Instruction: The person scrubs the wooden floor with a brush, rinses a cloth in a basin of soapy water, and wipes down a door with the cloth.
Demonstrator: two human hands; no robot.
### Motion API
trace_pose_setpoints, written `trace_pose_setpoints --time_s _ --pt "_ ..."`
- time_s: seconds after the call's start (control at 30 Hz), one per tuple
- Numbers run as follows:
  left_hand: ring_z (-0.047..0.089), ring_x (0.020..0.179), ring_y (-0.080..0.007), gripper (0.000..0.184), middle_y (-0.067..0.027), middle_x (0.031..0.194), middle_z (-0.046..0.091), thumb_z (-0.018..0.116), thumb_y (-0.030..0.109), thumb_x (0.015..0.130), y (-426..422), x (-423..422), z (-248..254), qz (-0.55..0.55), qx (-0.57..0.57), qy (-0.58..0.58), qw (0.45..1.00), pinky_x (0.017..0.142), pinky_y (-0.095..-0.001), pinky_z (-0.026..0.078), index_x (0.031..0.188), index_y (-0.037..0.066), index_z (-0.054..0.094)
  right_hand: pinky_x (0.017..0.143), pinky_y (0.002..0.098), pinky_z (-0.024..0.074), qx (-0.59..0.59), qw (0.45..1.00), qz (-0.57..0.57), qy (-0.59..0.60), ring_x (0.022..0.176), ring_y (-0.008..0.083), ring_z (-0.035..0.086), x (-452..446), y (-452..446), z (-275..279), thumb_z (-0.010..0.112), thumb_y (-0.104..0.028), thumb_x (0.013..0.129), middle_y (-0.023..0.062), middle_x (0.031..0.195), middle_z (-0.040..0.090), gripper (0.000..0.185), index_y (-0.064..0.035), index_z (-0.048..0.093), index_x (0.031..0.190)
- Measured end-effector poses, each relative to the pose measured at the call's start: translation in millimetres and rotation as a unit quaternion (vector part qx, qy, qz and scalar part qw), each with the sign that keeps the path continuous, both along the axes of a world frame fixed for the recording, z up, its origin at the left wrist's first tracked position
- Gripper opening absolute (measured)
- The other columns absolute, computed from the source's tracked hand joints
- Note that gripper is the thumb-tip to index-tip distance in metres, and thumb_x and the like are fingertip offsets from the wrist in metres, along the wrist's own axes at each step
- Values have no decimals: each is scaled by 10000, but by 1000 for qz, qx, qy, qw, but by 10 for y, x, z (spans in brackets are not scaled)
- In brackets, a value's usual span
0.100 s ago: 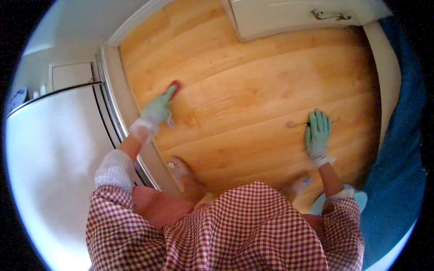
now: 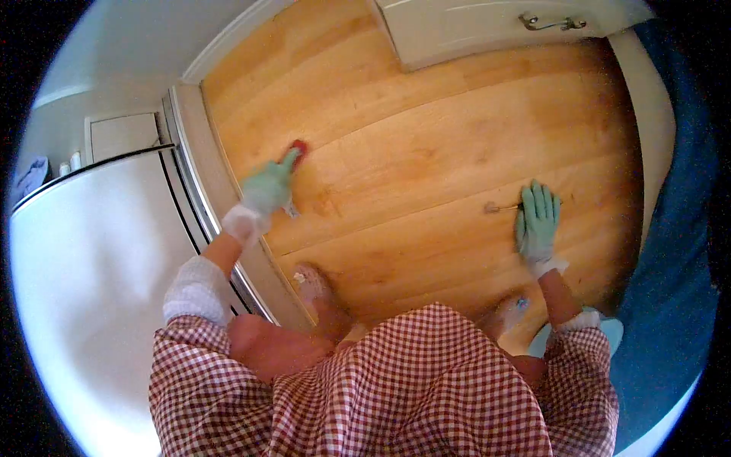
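Note:
My left hand (image 2: 268,185), in a pale green glove, is closed around a small red object (image 2: 299,149) and holds it low over the wooden floor (image 2: 411,152). Its kind cannot be made out, since the fingers cover much of it. A whitish scrap (image 2: 291,209) shows beside that palm. On the right, my right hand (image 2: 539,221), also gloved, lies flat with its fingers stretched out. Beneath it runs a thin-handled tool with a rounded greyish head (image 2: 491,207); part of its handle is hidden by the hand.
A white appliance (image 2: 99,251) with a dark-edged top stands at the left. At the far side is a cream drawer front (image 2: 472,38) with a metal handle. Blue fabric (image 2: 670,251) hangs along the right. A light blue basin-like item (image 2: 611,333) sits near my right forearm.
The view has shifted slightly. My left hand and the red object appear a little lower and to the right; my right hand rests in nearly the same place.

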State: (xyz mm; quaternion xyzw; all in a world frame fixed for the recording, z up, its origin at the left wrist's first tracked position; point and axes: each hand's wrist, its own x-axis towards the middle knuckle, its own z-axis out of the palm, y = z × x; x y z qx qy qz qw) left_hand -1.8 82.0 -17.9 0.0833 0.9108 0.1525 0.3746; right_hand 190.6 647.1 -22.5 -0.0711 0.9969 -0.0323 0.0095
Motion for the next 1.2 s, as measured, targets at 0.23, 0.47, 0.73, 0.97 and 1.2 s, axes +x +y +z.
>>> trace_pose_setpoints --time_s 0.23,0.47,0.73,0.97,1.2 --pt "688 1017 -437 537 -247 1155 669 514 137 982 1974 -433 122 -156 47 93 982 837 -545 558 1513 159 440 1243 583 214 -39 999 -2 -26 1462 403 397 -39 -378 -148 599 -205 944 186 1561 470 532 -60 524 1450" --pt "687 1029 -449 586 -265 1196 673 462 163 1016 111 -159 445 -86 -154 25 984 866 -568 542 1584 264 362 1238 583 223 -81 996 -7 -21 1440 396 421 -66 -398 -213 603 -226 945 183 1550 483 533 -70 530 1450" --pt "691 964 -461 554 -239 1184 677 502 169 996 2275 -622 21 -196 -22 115 974 817 -547 559 1542 205 413 1246 584 211 -69 997 0 -36 1444 395 417 -37 -304 -218 595 -247 957 180 1556 481 533 -85 531 1462" --pt "654 1099 -448 616 -253 1236 626 499 178 1013 503 -191 422 -125 -12 29 992 906 -525 542 1600 269 336 1245 578 210 -91 996 -10 -12 1445 398 417 29 -270 -270 601 -236 946 179 1559 480 537 -82 535 1457" --pt "690 1003 -450 544 -258 1157 666 478 167 1022 1900 -608 69 -233 -36 75 969 827 -540 567 1557 229 399 1247 557 225 -82 995 -20 -55 1447 380 430 -1 -269 -232 612 -239 942 159 1558 490 541 -100 537 1459"
